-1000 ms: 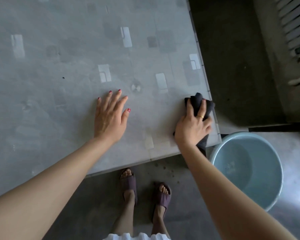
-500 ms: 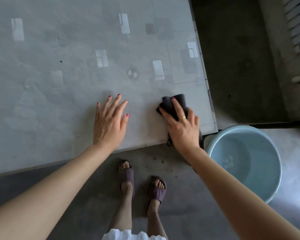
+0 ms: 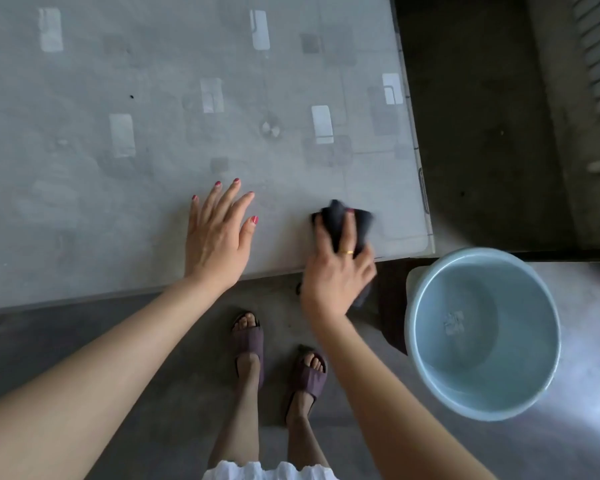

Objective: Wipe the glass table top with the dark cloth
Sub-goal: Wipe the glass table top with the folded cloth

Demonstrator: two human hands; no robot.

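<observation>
The grey glass table top [image 3: 153, 133] fills the upper left of the head view, with pale rectangles showing through it. My right hand [image 3: 336, 271] is closed on the dark cloth [image 3: 336, 220] and presses it onto the glass near the table's front right corner, partly over the front edge. A tail of the cloth hangs below the edge under my palm. My left hand [image 3: 219, 237] lies flat on the glass to the left of the cloth, fingers spread, holding nothing.
A light blue bucket [image 3: 426, 368] stands on the floor just right of my right arm, below the table's corner. My feet in dark sandals [image 3: 250, 344] stand on the grey floor by the front edge. A dark floor strip runs along the table's right side.
My right hand has wiped the cloth leftward from the right edge and then back toward the front edge. My left hand has stayed flat on the glass.
</observation>
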